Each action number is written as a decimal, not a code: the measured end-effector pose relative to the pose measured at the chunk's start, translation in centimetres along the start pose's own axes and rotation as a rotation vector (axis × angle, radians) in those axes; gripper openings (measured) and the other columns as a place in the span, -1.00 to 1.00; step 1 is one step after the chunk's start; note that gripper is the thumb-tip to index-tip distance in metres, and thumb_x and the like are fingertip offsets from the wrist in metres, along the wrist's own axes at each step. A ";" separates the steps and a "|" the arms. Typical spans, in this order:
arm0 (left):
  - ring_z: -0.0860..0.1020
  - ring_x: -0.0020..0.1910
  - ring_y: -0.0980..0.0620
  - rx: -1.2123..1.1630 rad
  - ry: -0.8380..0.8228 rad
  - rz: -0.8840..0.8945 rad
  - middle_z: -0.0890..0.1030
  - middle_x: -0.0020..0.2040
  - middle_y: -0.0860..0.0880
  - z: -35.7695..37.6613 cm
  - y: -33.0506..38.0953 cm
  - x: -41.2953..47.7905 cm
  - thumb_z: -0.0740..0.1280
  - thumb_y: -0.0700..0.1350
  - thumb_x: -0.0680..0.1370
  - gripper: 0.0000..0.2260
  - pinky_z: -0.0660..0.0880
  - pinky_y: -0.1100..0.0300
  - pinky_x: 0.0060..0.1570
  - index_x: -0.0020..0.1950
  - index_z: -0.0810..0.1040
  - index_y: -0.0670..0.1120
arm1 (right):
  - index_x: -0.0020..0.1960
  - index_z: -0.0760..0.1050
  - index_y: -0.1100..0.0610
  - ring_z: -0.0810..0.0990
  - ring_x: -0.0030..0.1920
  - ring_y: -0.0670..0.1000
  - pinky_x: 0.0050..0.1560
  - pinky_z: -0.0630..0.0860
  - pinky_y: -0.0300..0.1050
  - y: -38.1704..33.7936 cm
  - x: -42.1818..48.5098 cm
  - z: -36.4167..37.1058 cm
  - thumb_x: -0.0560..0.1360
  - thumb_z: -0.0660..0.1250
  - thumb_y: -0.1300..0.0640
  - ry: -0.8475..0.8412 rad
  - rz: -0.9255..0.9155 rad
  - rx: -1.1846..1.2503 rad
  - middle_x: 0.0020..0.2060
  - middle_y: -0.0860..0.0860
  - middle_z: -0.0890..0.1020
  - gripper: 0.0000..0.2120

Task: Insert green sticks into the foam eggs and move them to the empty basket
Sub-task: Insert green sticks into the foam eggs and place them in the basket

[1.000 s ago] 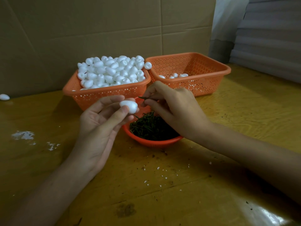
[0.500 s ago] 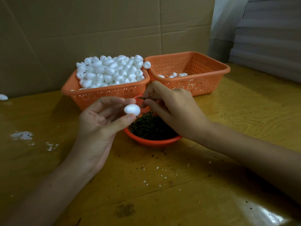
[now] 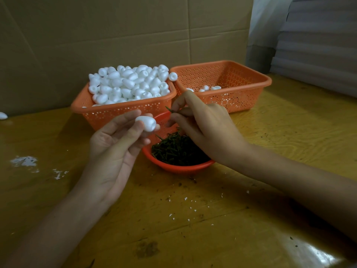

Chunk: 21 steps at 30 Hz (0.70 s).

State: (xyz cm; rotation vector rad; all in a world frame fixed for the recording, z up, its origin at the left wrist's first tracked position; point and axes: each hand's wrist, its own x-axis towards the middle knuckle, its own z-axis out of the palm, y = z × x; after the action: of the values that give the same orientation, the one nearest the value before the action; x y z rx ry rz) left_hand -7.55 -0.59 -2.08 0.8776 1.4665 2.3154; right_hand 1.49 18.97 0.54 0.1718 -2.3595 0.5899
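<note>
My left hand [image 3: 116, 149] pinches a white foam egg [image 3: 146, 123] between thumb and fingertips, its blunt end turned to the right. Just right of it, my right hand [image 3: 204, 130] pinches a short green stick [image 3: 168, 109] whose tip points up-left, a small gap from the egg. Below both hands sits a red bowl [image 3: 179, 168] full of green sticks [image 3: 177, 149]. Behind stand two orange baskets: the left basket [image 3: 119, 113] heaped with foam eggs [image 3: 129, 82], the right basket [image 3: 241, 89] holding a few eggs [image 3: 209, 88].
A cardboard wall [image 3: 135, 31] closes off the back. One loose egg [image 3: 2, 115] lies at the far left on the yellow wooden table [image 3: 193, 219]. White foam crumbs [image 3: 25, 161] and dark specks are scattered on the tabletop. Grey stacked sheets [image 3: 318, 45] stand at the right.
My left hand has turned the egg and lifted it slightly. My right hand with the stick has stayed near the egg, barely shifting.
</note>
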 end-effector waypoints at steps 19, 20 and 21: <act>0.74 0.08 -0.03 -0.120 0.067 -0.059 0.74 0.17 -0.16 0.3 0.5 0.1 0.63 -0.11 0.33 -0.71 0.61 0.33 -0.16 0.03 0.74 0.03 | 0.08 0.52 0.20 0.67 -0.21 -0.16 -0.20 0.57 0.00 0.2 -0.2 0.2 0.68 0.33 0.10 0.057 -0.096 0.061 -0.13 -0.10 0.74 -0.85; 0.74 0.09 -0.04 -0.118 0.058 -0.058 0.73 0.18 -0.17 0.3 0.5 0.1 0.64 -0.11 0.32 -0.72 0.61 0.34 -0.15 0.01 0.75 0.03 | 0.08 0.51 0.20 0.67 -0.22 -0.15 -0.20 0.57 0.00 0.2 -0.2 0.2 0.68 0.33 0.10 0.056 -0.096 0.060 -0.13 -0.10 0.74 -0.86; 0.73 0.11 -0.04 -0.116 0.055 -0.057 0.73 0.18 -0.17 0.3 0.5 0.1 0.63 -0.12 0.33 -0.74 0.60 0.35 -0.14 -0.01 0.76 0.03 | 0.07 0.51 0.19 0.67 -0.22 -0.15 -0.21 0.57 0.00 0.2 -0.2 0.2 0.68 0.33 0.10 0.056 -0.097 0.058 -0.13 -0.10 0.74 -0.86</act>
State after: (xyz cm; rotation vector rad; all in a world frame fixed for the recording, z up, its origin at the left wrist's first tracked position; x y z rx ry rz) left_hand -7.43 -0.58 -1.52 0.7372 1.3446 2.3727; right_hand 1.45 19.07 0.24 0.2910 -2.2675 0.6087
